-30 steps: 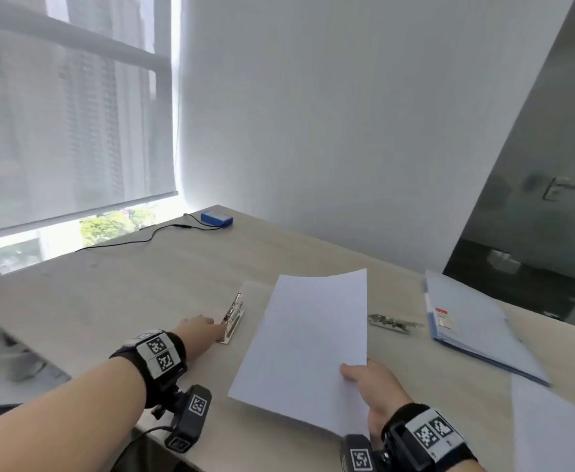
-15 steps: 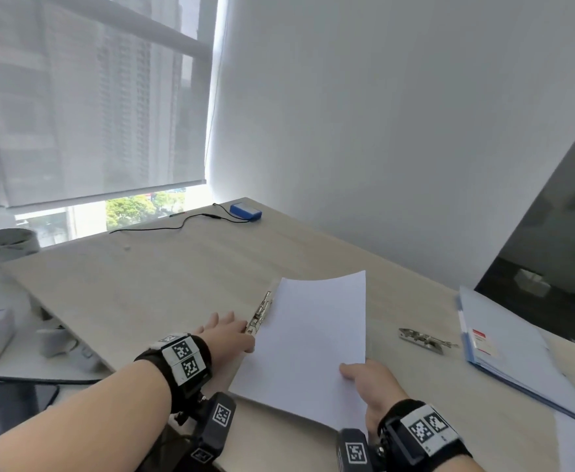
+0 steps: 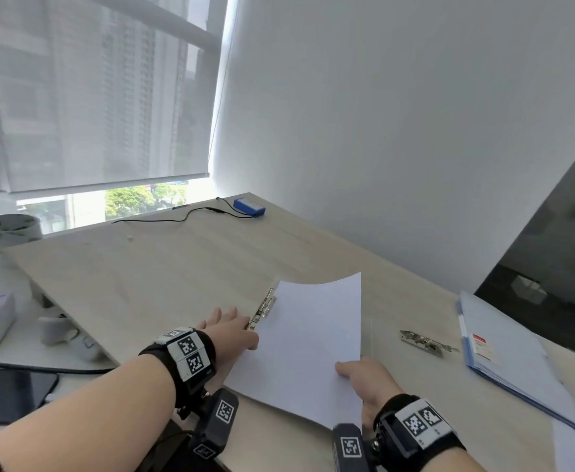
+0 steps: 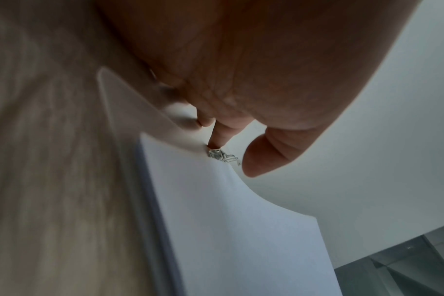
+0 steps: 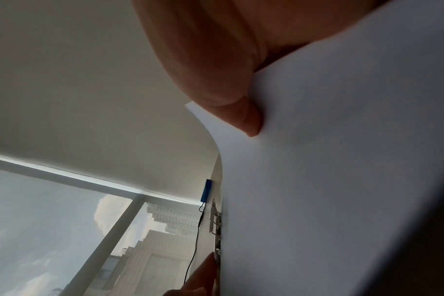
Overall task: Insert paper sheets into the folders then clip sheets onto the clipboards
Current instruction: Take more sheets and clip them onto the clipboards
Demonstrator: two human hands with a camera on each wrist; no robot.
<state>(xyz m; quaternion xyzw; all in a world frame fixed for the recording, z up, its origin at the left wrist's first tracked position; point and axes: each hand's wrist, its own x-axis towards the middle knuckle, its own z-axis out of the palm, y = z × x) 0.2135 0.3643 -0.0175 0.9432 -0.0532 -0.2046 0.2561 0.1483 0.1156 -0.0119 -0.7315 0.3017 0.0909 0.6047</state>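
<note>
Tape roll (image 3: 13, 226) sits far off to the left of my left hand, at the worktop's (image 3: 163, 267) edge, with a dark phone (image 3: 10, 393) lying nearer me on that side. My left hand (image 3: 226, 330) lies low on the worktop with fingers (image 4: 217, 136) stretched forward; their tips touch the near end of a metal clip (image 3: 264, 306), and my thumb (image 4: 264, 158) hangs free just beside it, so these fingers are extended, gripping nothing. The clip belongs to a clear clipboard (image 4: 129, 104) lying flat under the paper. Just right of those fingertips, the white paper sheet (image 3: 306, 345) reaches with its left edge against the clip, its far edge curling upward. My right hand (image 3: 369, 381) pinches the sheet's near right edge, thumb (image 5: 241, 114) on top, the other fingers hidden below. Beyond my left fingers a blue box (image 3: 249, 206) with a black cable (image 3: 177, 216) rests near the wall. Right of my right hand lies a second metal clip (image 3: 427, 342), apart from the sheet, and further right a blue folder (image 3: 517, 356) lies closed.
</note>
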